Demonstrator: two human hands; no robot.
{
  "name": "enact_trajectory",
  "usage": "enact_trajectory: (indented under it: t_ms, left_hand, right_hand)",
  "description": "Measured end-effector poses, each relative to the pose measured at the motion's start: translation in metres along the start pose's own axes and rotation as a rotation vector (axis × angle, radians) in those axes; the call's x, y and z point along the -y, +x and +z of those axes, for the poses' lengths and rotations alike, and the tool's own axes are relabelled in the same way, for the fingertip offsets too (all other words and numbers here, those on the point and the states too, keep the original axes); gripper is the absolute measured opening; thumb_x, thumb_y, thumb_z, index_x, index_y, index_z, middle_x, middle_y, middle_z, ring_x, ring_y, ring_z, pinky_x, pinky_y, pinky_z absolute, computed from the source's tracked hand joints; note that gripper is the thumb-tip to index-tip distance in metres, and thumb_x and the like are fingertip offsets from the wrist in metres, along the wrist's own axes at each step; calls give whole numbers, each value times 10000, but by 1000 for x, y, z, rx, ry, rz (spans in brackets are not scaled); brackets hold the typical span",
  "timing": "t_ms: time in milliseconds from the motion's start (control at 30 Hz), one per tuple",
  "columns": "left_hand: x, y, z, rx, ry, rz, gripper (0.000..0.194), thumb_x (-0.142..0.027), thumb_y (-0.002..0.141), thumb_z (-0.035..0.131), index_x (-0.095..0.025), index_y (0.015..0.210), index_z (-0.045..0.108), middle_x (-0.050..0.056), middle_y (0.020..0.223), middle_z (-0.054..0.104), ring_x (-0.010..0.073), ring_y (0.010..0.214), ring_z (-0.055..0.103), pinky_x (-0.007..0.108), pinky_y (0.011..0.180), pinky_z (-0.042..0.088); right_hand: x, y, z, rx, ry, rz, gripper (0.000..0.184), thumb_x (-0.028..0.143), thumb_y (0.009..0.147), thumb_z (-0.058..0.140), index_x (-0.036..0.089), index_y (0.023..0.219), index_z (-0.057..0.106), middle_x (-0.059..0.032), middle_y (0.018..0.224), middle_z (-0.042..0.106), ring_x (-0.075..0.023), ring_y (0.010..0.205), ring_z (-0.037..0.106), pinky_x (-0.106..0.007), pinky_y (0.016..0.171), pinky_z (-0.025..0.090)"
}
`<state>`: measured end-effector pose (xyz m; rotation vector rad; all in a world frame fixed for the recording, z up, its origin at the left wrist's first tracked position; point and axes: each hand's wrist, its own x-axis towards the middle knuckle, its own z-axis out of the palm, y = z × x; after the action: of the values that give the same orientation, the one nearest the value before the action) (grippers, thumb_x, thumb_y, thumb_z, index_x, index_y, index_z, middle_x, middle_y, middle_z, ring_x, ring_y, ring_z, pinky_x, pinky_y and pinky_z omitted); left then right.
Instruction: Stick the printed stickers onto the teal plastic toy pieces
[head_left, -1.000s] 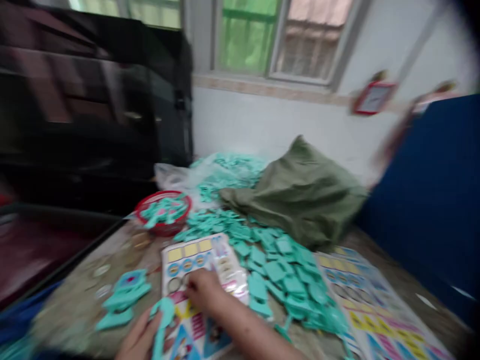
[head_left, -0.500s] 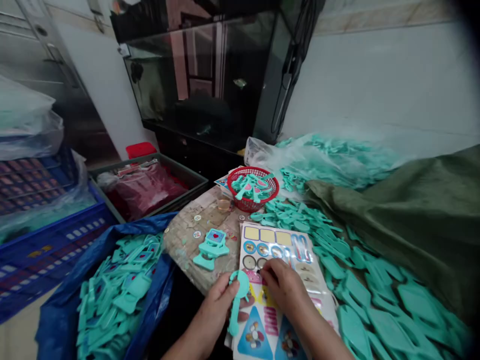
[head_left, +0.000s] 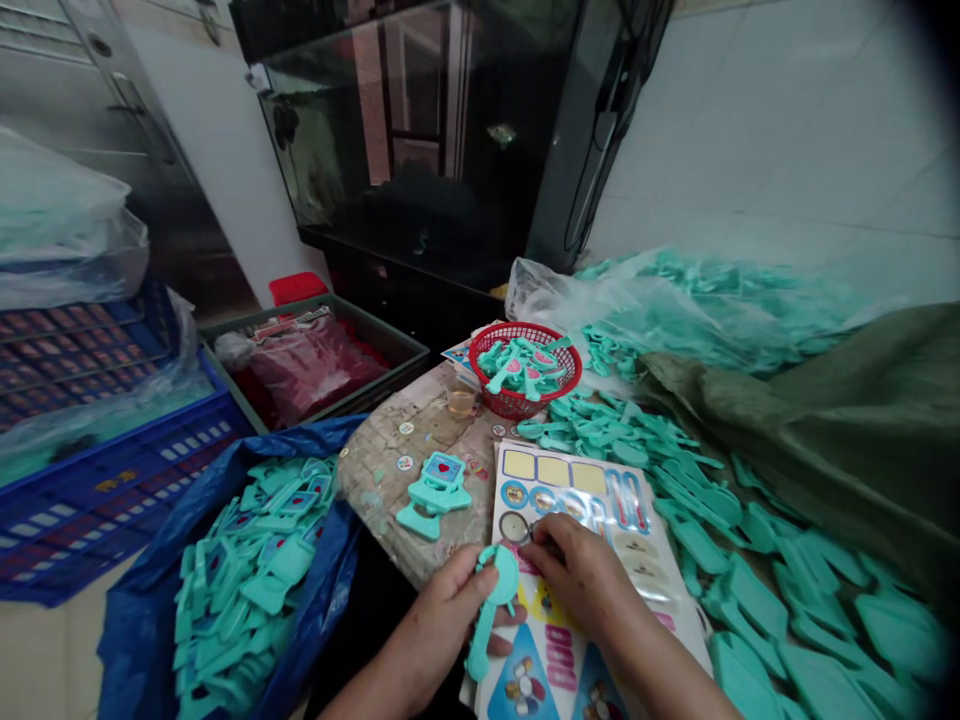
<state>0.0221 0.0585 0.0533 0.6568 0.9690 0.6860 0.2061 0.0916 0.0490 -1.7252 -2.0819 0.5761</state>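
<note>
My left hand [head_left: 442, 620] grips a teal plastic toy mirror piece [head_left: 491, 605] with a round head and a long handle, held over the lower left of a colourful sticker sheet [head_left: 581, 520]. My right hand [head_left: 581, 580] rests on that sheet, fingertips pinched at a round sticker near its left edge; what they hold is too small to make out. A small stack of teal pieces with heart stickers [head_left: 435, 490] lies just left of the sheet.
A red basket [head_left: 525, 365] of teal pieces stands behind the sheet, beside a small glass [head_left: 460, 398]. Loose teal parts [head_left: 750, 600] cover the right side, near a green sack [head_left: 847, 430]. A blue bag [head_left: 247, 570] of finished pieces sits at the left, with crates and a dark glass tank behind.
The view swung from the window wall down and left over the last second. My hands stayed on the sheet; the left still holds the teal piece, and the right shifted slightly.
</note>
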Motion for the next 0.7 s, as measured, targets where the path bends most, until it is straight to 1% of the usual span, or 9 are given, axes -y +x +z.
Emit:
enact_trajectory:
  t_ms: [133,233,300,367,500,567,600,700]
  left_hand:
    - [0,-1,1,-25,-15,-4,412,-474,732,634,-206,1037,567,52,994,688,249,873,676,260,599,506]
    - [1,-3,3,-42,-34,-4,411,-476,742,623,-214,1054,570,47,1003,685,244,871,679,248,597,504]
    - [3,-4,3,-51,-47,1,411,-470,751,615,-225,1077,566,42,1038,675,240,878,678,248,607,507]
    - [4,-3,3,-60,-50,15,402,-458,760,608,-230,1088,565,42,1055,669,243,888,675,256,616,512]
    - [5,-4,2,-63,-51,30,376,-433,785,588,-229,1099,559,47,1052,670,249,908,670,272,636,519]
    - [6,-5,2,-67,-62,33,364,-433,793,583,-218,1086,558,60,1078,663,257,911,669,285,638,523]
    - [6,-6,2,-70,-77,41,357,-429,798,582,-210,1079,558,70,1095,658,260,915,668,298,654,527]
    - [9,-9,6,-49,-182,100,339,-400,821,573,-187,1085,563,91,1106,664,258,941,660,356,791,517]
  right_hand:
    - [0,11,-7,56,25,15,120,255,731,587,214,624,551,31,587,585,-128,548,517,-219,502,328]
    - [4,14,-11,55,11,-18,120,218,691,601,213,582,549,42,544,564,-116,515,481,-221,493,301]
    - [8,11,-11,25,-9,-38,131,221,686,603,213,568,545,36,542,555,-118,511,456,-241,509,286]
    - [10,4,-10,-1,-14,-41,156,262,703,604,214,570,538,29,543,549,-122,508,440,-257,518,276]
    - [3,-12,-6,-33,35,23,215,344,743,582,215,596,493,31,530,517,-124,490,439,-250,494,297]
    - [-1,-20,-4,-47,130,76,225,372,783,541,218,636,469,41,537,489,-121,495,444,-235,481,324]
    - [-2,-24,-4,-53,229,110,234,392,801,524,220,656,458,48,544,473,-118,499,440,-227,478,334]
    - [3,-35,-4,-72,626,223,285,465,810,531,223,684,447,59,583,446,-108,525,426,-216,495,356]
